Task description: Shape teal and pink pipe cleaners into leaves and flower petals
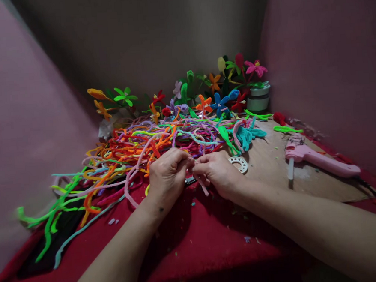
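Observation:
My left hand [171, 174] is closed, its fingertips pinching a pale pink pipe cleaner [202, 185]. Right beside it, my right hand [216, 173] also has its fingers closed on the pink pipe cleaner, and a short end hangs down between the hands. A metal tool [191, 180] shows partly beneath the fingers. Behind both hands lies a tangled heap of colourful pipe cleaners [133, 147]. A white ring with holes [240, 165] lies just beyond my right hand.
A pink glue gun [321, 161] with its cord rests on a brown board [271, 178] at the right. Pipe-cleaner flowers [220, 104] stand at the back, near a white pot [258, 98]. Green pipe cleaners [48, 219] cross a black flat object [38, 259] on the red cloth [211, 251].

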